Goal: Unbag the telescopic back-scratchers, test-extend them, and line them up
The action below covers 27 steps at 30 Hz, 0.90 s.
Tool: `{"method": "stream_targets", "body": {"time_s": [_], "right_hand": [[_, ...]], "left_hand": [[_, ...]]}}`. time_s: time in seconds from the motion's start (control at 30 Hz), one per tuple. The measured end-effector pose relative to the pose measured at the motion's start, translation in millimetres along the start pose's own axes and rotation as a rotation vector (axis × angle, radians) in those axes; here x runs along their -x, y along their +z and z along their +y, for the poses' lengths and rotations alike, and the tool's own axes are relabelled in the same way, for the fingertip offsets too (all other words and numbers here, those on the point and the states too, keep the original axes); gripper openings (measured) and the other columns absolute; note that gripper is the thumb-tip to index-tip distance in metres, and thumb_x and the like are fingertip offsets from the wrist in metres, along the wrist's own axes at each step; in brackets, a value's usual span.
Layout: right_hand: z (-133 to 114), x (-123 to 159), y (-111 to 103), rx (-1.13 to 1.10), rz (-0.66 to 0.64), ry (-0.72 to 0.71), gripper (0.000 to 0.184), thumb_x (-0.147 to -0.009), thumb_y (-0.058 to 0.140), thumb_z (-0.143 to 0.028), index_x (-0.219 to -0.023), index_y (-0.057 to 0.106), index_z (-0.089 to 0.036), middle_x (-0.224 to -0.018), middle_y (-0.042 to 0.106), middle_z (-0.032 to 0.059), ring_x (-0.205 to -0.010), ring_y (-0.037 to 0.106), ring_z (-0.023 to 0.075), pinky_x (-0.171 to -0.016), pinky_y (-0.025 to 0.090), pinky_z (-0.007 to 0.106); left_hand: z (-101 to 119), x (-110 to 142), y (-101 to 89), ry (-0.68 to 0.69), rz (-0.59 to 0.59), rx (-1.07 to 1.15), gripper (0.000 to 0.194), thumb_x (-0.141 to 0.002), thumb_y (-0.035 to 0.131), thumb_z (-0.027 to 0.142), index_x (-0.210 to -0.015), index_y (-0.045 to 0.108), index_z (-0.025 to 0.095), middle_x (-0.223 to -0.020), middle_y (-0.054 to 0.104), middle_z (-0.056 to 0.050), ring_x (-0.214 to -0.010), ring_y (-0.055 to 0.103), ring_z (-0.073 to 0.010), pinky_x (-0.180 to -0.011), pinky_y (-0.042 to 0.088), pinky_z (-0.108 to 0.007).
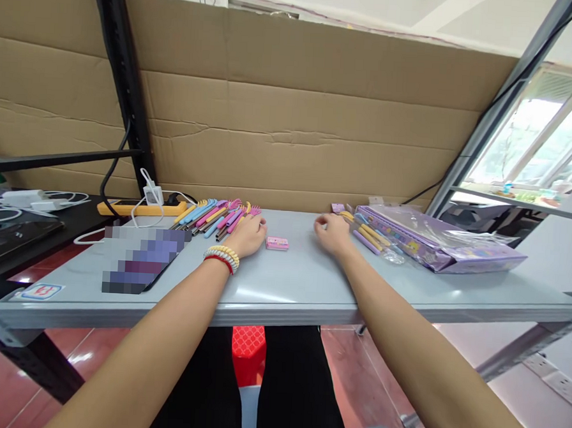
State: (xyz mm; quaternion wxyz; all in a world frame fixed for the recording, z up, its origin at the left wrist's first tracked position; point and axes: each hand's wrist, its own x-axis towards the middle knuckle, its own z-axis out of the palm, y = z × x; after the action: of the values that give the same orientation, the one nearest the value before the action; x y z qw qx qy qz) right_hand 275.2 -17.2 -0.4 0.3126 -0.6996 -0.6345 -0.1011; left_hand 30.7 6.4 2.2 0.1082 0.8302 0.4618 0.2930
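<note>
My left hand (249, 234) rests on the grey table (311, 285), its fingers touching a pile of colourful pens (216, 214); whether they grip one I cannot make out. A beaded bracelet sits on that wrist. My right hand (332, 232) lies on the table with fingers curled, close to several yellow and purple pens (367, 234) in clear wrap. A small pink eraser (277, 243) lies between my hands. Purple stationery packs (433, 244) lie to the right.
A blurred flat item (142, 261) lies at the left of the table. A yellow power strip (140, 208) with white chargers and cables sits behind it. Cardboard (296, 112) lines the back. A red stool (247, 352) stands under the table.
</note>
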Motion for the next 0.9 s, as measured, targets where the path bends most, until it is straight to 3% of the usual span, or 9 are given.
{"method": "stream_targets", "body": {"time_s": [0.13,0.23,0.47,0.67,0.9], "right_hand": [[31.0,-0.8,-16.7,0.194,-0.034,0.368,0.031,-0.076,0.051,-0.023,-0.100,0.067,-0.012,-0.105,0.062,0.0205,-0.108,0.052,0.0350,-0.088,0.038,0.045],[39.9,-3.2,-19.7,0.307,-0.116,0.482,0.037,-0.075,0.053,-0.023,-0.107,0.065,-0.008,-0.113,0.058,0.0242,-0.114,0.049,0.0365,-0.091,0.037,0.046],[52.1,-15.6,-25.7,0.512,-0.189,0.448,0.041,-0.078,0.055,-0.023,-0.116,0.061,-0.007,-0.123,0.052,0.0261,-0.119,0.043,0.0368,-0.093,0.034,0.049],[73.4,-4.5,-25.2,0.480,-0.153,0.490,0.045,-0.083,0.048,-0.030,-0.121,0.057,-0.006,-0.126,0.050,0.0256,-0.120,0.043,0.0350,-0.091,0.038,0.045],[51.6,0.8,-21.5,0.549,-0.201,0.354,0.047,-0.085,0.044,-0.032,-0.119,0.059,-0.003,-0.126,0.049,0.0266,-0.120,0.040,0.0356,-0.094,0.035,0.046]], "left_hand": [[-1.5,0.7,-6.5,0.052,0.035,-0.032,0.027,-0.088,0.035,0.023,-0.096,0.060,0.015,-0.107,0.060,-0.010,-0.104,0.054,-0.0207,-0.096,0.041,-0.033],[-5.0,1.3,-8.2,0.075,0.044,-0.045,0.026,-0.087,0.036,0.021,-0.095,0.060,0.015,-0.105,0.059,-0.010,-0.102,0.054,-0.0204,-0.095,0.041,-0.033],[-9.7,3.5,-7.7,0.115,0.002,-0.055,0.026,-0.086,0.037,0.021,-0.093,0.061,0.016,-0.102,0.061,-0.008,-0.098,0.056,-0.0200,-0.090,0.044,-0.033],[-9.9,3.3,-7.8,0.124,-0.060,-0.084,0.026,-0.084,0.038,0.021,-0.091,0.063,0.017,-0.102,0.063,-0.008,-0.096,0.057,-0.0206,-0.086,0.045,-0.033],[-8.9,1.5,-8.5,0.167,-0.058,-0.078,0.026,-0.084,0.038,0.021,-0.090,0.063,0.018,-0.100,0.064,-0.008,-0.095,0.058,-0.0212,-0.085,0.045,-0.034]]}}
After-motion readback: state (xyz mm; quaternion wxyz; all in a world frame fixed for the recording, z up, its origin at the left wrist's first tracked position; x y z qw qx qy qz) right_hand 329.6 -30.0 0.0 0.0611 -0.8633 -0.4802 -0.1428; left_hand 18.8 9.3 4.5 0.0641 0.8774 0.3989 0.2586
